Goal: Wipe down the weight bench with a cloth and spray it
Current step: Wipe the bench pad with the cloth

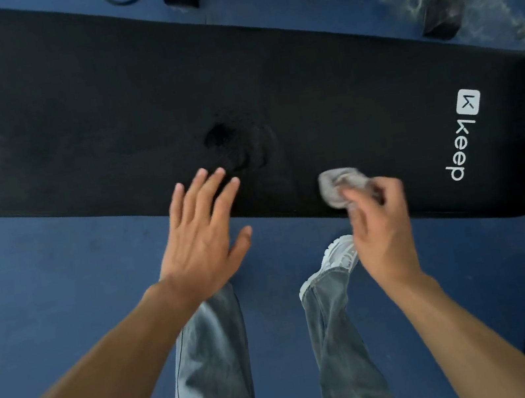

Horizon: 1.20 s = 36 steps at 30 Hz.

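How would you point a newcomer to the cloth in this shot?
Start from the long black bench pad lying across the blue floor, and go to the end with the white "keep" logo. At the near edge just short of that logo, the right hand pinches a small bunched cloth. It is the only pale grey, crumpled thing on the black pad; the left hand is empty.

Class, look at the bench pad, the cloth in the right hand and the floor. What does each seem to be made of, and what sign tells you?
Bench pad: likely matte black vinyl or synthetic leather; smooth, with a printed white logo and a dark wet patch. Cloth: soft grey fabric, bunched into folds in the right hand. Floor: probably blue rubber matting; dull and scuffed.
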Each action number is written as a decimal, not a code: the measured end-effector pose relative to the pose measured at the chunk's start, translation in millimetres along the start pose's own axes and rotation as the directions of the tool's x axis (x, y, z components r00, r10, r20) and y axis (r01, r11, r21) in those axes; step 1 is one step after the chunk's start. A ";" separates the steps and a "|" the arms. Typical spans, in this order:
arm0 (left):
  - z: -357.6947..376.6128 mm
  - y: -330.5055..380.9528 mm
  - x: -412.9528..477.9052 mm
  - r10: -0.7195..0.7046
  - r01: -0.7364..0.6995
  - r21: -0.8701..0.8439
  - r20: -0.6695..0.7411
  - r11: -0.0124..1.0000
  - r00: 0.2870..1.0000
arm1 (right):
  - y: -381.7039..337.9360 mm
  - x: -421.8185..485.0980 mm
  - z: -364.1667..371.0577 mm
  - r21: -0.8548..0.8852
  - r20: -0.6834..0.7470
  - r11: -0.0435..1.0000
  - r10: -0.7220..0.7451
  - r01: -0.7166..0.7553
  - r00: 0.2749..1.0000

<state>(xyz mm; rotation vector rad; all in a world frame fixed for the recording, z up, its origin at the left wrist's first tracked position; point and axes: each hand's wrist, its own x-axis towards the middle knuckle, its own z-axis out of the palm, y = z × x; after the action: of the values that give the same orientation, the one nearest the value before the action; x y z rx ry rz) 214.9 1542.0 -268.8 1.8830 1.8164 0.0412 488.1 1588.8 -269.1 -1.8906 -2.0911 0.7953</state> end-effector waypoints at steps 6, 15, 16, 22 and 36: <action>-18.5 -51.2 3.1 -0.309 0.313 0.018 -0.120 0.949 0.943 | -76.9 7.6 57.3 0.182 -0.236 0.969 0.207 -0.166 0.949; -23.2 -80.5 19.2 -0.546 0.546 0.008 0.030 0.838 0.837 | -88.3 13.4 59.3 0.118 -0.141 0.992 0.056 -0.039 0.988; -21.8 -81.5 20.4 -0.551 0.551 0.005 0.057 0.834 0.833 | -78.8 21.1 49.4 0.118 -0.200 0.987 0.129 -0.107 0.971; -25.9 -87.0 28.2 -0.577 0.590 -0.008 0.194 0.808 0.793 | -84.2 125.5 35.1 0.269 -0.323 0.915 0.379 -0.300 0.867; -40.8 -87.0 38.8 -0.588 0.627 0.033 0.391 0.778 0.709 | -66.8 50.2 27.7 0.026 0.147 0.980 -0.200 0.198 0.969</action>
<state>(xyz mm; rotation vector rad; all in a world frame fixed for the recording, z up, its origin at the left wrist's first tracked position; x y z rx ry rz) 123.4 1589.4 -279.3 1.0338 2.0058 -0.4324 409.6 1628.6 -267.3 -1.6270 -2.3140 0.9234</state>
